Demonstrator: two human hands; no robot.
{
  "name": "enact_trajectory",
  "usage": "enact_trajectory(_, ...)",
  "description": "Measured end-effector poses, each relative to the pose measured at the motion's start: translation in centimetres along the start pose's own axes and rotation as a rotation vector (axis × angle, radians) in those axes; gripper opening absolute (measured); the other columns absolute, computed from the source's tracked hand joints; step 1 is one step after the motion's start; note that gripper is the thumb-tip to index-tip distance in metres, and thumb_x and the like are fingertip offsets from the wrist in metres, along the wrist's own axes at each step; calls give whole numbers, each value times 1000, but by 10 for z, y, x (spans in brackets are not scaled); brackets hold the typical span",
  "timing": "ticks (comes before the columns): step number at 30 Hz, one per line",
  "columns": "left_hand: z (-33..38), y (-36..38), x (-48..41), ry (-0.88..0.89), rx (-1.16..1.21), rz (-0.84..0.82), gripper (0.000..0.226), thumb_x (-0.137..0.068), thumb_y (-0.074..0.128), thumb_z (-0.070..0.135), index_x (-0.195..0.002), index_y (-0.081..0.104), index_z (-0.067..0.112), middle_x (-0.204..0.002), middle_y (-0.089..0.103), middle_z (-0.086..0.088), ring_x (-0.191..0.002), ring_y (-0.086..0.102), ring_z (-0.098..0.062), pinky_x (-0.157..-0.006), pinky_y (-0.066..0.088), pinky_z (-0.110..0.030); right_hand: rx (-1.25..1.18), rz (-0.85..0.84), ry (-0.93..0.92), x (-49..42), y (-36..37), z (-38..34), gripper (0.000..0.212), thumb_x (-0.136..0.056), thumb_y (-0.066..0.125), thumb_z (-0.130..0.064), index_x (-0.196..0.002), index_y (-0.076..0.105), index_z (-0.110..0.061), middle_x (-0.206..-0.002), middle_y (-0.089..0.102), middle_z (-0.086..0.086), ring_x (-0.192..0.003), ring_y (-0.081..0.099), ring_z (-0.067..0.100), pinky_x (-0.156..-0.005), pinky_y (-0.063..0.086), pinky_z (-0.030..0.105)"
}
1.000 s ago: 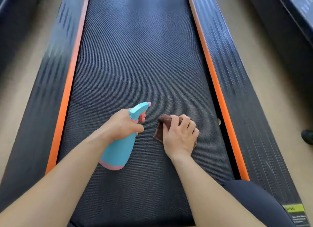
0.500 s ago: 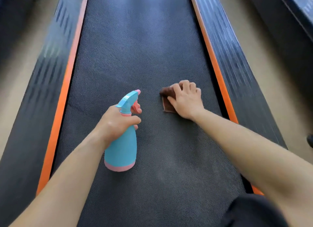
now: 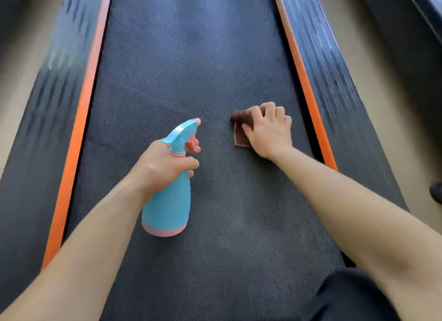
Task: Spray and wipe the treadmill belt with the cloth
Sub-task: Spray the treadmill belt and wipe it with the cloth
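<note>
The belt is stretching away as a dark, finely textured surface. It is lying between a left orange strip and a right orange strip. Beyond each strip a black ribbed rail is running alongside, the left rail and the right rail, and both are sitting on a tan floor.

A brown cloth is lying flat on the belt, right of its middle and near the right orange strip but apart from it. The right hand is pressing on the cloth and covering most of it. Whether the bottle is touching the belt is unclear.
</note>
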State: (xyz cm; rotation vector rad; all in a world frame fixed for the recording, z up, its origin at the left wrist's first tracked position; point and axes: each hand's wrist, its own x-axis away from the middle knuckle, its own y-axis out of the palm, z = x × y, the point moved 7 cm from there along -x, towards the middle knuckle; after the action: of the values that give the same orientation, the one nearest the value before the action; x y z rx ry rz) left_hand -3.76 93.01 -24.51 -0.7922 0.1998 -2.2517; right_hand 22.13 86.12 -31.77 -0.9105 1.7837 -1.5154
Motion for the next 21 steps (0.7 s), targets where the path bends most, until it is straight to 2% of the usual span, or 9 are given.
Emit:
enact_trajectory(3,1,2,0,4,26,-11,32,-71,76,16,-101,74,26,-111,76,1,-71,74,-20,-89,59,-47,3,44,-210,68,-4,-19,40,-93,47,-55,-121,55,-30,-125,46,6,-111,44,34,-94,40,51)
enact_trajectory(5,2,3,0,5,24,-26,29,-77,77,9,-102,74,23,-114,75,-1,-71,73,-19,-87,60,-43,-10,22,-409,111,-6,-22,41,-91,46,-57,-120,58,-31,-124,50,4,-110,46,32,-92,42,49)
enact_trajectory(7,3,4,-1,2,15,-33,30,-78,77,8,-105,73,22,-114,75,-3,-74,73,-20,-88,61,-45,-6,-24,-506,115,-8,-17,44,-92,44,-60,-122,58,-31,-124,50,3,-108,47,30,-90,42,48)
enact_trajectory(9,5,4,0,5,16,-43,32,-76,76,10,-106,72,21,-115,74,-5,-75,73,-19,-88,61,-45,7,-17,-451,89,-8,-14,45,-92,41,-61,-121,58,-30,-123,50,4,-107,48,31,-90,44,49)
enact_trajectory(12,11,7,-1,14,17,-45,28,-83,72,-2,-107,72,12,-118,74,-6,-77,69,-18,-86,62,-41,4,-11,-158,26,-8,2,43,-95,45,-59,-123,54,-29,-127,46,7,-114,44,36,-96,40,50)
enact_trajectory(14,20,12,2,33,14,-66,36,-80,74,2,-113,71,14,-116,75,-4,-77,69,-18,-88,61,-42,-5,-43,-34,2,-6,14,41,-98,46,-57,-126,49,-28,-133,42,9,-121,40,36,-100,34,50)
enact_trajectory(16,25,19,4,43,9,-89,40,-77,74,5,-115,70,16,-114,75,-3,-75,69,-18,-90,60,-44,-25,-35,29,1,-7,23,40,-99,44,-56,-127,47,-28,-135,40,9,-123,38,36,-103,32,49)
enact_trajectory(19,23,28,5,39,-10,-114,35,-81,72,0,-112,71,17,-115,74,-4,-69,68,-16,-82,59,-37,-14,19,41,36,-12,34,39,-98,48,-54,-125,52,-26,-131,43,9,-117,42,36,-98,34,49)
enact_trajectory(21,24,35,5,30,-42,-135,31,-74,73,11,-103,73,21,-114,75,-3,-69,71,-17,-86,59,-39,-9,11,-3,72,-14,43,40,-96,50,-53,-124,54,-25,-127,46,9,-112,44,36,-94,37,49)
